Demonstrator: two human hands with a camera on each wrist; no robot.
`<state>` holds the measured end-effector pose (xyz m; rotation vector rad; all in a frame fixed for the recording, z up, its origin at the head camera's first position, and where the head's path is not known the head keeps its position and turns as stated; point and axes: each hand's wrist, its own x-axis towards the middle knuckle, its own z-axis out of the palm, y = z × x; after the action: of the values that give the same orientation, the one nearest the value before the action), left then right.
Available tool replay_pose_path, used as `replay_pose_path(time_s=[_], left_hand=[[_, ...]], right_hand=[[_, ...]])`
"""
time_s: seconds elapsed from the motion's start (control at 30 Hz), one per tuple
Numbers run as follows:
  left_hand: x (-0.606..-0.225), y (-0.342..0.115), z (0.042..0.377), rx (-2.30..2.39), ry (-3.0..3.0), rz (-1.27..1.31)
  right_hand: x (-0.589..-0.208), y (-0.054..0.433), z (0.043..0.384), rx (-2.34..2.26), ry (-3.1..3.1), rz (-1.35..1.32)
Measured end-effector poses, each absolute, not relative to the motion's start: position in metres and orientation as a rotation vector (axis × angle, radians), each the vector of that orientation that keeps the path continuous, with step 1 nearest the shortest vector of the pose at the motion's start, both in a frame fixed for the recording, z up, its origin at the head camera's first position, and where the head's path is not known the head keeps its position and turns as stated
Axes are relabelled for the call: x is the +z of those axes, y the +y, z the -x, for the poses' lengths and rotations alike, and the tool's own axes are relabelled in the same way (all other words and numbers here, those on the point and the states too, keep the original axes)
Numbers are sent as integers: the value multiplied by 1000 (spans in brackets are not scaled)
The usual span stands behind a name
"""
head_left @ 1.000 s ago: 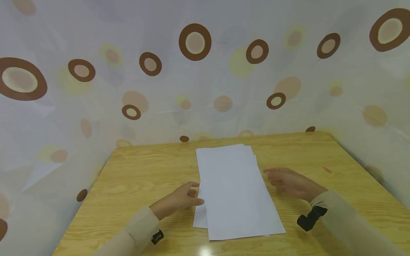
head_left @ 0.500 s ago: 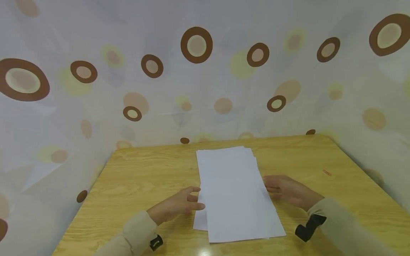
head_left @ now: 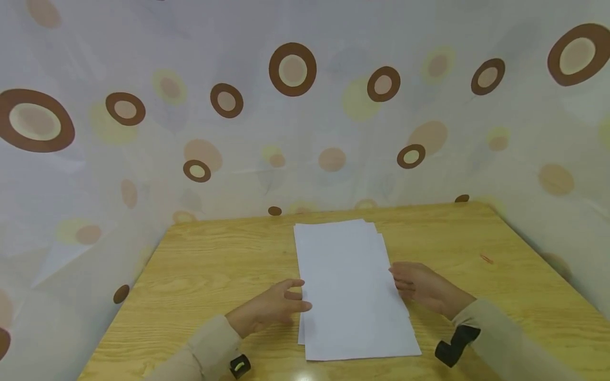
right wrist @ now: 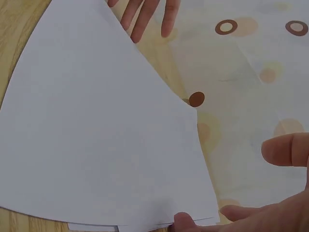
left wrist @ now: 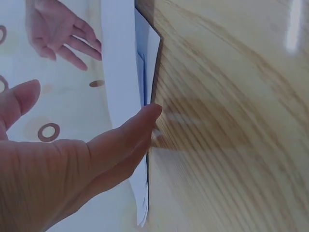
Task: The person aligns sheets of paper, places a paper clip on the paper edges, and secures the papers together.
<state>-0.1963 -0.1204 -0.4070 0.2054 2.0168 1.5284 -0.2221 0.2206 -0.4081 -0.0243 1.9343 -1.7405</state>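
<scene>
A stack of white paper sheets [head_left: 352, 296] lies on the wooden table, its edges uneven. Along its left edge, my left hand [head_left: 269, 308] touches the sheets with extended fingers, thumb apart. A lower sheet [left wrist: 148, 46] sticks out from under the others in the left wrist view. My right hand [head_left: 424, 286] is at the opposite long edge, its fingertips right against the paper. In the right wrist view, sheet corners [right wrist: 96, 227] jut out beside the fingers of my right hand [right wrist: 270, 212]. Neither hand grips the paper.
A small red paper clip [head_left: 486, 259] lies on the table [head_left: 214, 254] to the right of the stack. A pale curtain with brown circles [head_left: 290, 132] hangs behind the table and along both sides.
Both hands have come inward against the stack's long edges, the right one also toward me. The lower sheet at the near left has slid right, and less of it sticks out.
</scene>
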Motion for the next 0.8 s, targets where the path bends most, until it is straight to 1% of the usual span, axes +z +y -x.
replay_pose_path(time_s=[0.13, 0.37, 0.57, 0.8], left_hand=[[-406, -116, 197, 1580, 1976, -193], [-408, -118, 194, 1619, 1929, -161], [-410, -120, 196, 1637, 1909, -192], [-409, -117, 194, 1598, 1941, -204]], right_hand=[[-407, 219, 222, -1756, 1964, -18], [-411, 216, 221, -1913, 1916, -118], [-411, 217, 218, -1904, 1957, -98], [-410, 211, 217, -1865, 2002, -145]])
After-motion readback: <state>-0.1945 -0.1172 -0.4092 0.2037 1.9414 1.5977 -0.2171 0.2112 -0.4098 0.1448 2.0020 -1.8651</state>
